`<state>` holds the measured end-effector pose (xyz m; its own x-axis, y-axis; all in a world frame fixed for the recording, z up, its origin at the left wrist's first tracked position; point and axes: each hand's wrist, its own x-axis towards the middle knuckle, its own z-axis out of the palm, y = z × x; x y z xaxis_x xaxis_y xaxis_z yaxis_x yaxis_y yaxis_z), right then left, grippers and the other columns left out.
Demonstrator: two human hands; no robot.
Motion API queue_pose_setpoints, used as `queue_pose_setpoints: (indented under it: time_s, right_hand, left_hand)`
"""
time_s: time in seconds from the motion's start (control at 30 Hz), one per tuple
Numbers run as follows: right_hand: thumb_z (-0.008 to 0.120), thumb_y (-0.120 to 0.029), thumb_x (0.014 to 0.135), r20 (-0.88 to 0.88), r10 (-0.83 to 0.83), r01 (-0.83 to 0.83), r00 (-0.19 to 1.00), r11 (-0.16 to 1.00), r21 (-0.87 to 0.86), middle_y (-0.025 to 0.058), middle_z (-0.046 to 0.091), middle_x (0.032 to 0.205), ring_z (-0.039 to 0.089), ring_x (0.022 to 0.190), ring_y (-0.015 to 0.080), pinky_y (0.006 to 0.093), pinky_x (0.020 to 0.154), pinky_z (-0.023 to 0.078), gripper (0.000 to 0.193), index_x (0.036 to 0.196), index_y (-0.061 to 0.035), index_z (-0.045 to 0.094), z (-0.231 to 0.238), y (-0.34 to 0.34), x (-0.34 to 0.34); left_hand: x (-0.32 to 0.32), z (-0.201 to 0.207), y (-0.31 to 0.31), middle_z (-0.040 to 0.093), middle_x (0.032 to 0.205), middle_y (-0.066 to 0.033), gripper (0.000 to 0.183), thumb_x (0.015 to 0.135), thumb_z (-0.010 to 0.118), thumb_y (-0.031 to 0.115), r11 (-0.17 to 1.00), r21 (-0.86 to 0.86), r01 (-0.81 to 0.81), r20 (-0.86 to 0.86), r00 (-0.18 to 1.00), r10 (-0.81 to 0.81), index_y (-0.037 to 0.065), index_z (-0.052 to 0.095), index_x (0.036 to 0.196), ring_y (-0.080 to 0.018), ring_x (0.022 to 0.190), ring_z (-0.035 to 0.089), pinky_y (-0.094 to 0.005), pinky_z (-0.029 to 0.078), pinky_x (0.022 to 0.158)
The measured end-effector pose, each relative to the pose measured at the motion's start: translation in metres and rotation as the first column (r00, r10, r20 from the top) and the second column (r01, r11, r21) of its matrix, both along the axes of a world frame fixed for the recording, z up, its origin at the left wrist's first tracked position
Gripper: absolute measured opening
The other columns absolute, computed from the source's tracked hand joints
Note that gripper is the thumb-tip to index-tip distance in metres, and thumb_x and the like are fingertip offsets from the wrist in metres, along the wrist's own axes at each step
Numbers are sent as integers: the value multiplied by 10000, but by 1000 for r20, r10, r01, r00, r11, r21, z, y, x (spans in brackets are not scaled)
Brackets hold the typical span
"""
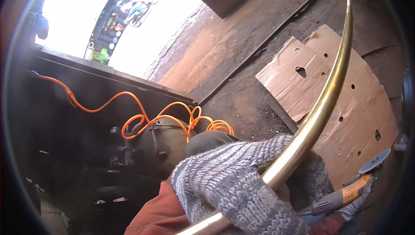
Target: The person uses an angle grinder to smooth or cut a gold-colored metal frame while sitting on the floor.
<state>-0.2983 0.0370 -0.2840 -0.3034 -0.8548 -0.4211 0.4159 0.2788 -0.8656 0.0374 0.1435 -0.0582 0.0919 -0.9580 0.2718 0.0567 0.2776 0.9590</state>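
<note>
A long, curved, brass-coloured metal piece point(325, 99) tapers to a pale, thin tip at the upper right, like a horn or tusk. It slants past me from the lower edge. My left hand point(246, 176), in a thick grey knitted glove, is closed round its lower part; the fingertips are partly hidden behind the metal. At the lower right, my right hand point(365, 193), gloved in grey, grips an orange and grey angle grinder point(341, 198) near its head. The grinder's flat disc point(374, 161) stands apart from the brass-coloured piece. Whether the disc spins, I cannot tell.
Under the metal piece lies a brown cardboard sheet point(346, 120) with several holes. A coiled orange hose point(173, 117) runs over a dark rounded tank point(164, 146) at the left. Stained ground point(242, 57) stretches beyond, toward a bright opening with shelved goods point(125, 14).
</note>
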Motion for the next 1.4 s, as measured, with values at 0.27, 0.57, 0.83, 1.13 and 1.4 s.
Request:
queue_pose_setpoints:
  time_s: [0.27,0.57,0.83,1.13,1.4]
  right_hand:
    - [630,-537,873,-5,72,-72,997,996,55,41,585,763,584,622,184,350,558,523,516,1096,-75,565,-18,-18,28]
    - [630,-541,870,23,90,-90,996,995,37,43,583,762,585,623,189,354,561,525,523,1092,-72,565,-21,-30,32]
    - [630,-545,867,18,101,-101,995,994,38,44,582,760,585,625,194,357,564,526,529,1089,-70,565,-27,-30,31]
    - [629,-550,864,87,118,-122,989,992,44,46,579,759,586,626,199,361,567,528,536,1085,-66,564,-31,-35,36]
    - [629,-554,861,148,166,-161,975,986,-45,48,578,758,587,628,204,364,570,529,542,1081,-64,564,-8,-39,30]
  left_hand:
    - [8,-2,2,640,895,-118,246,934,631,257,998,23,-54,4,999,54,29,638,1028,-208,871,623,-377,497,812]
    - [2,4,-2,643,883,-100,219,929,640,216,999,-15,-43,46,998,44,29,654,1042,-185,838,627,-352,501,773]
    - [4,0,-3,646,872,-83,200,925,647,179,998,4,-58,45,997,57,29,668,1055,-164,808,630,-329,504,737]
    - [-5,11,-7,649,860,-65,188,920,655,138,998,10,-63,114,992,61,29,685,1070,-140,774,634,-304,509,698]
    - [-4,21,-8,652,849,-49,186,916,663,102,993,-78,-83,289,952,103,29,699,1083,-119,744,638,-282,512,662]
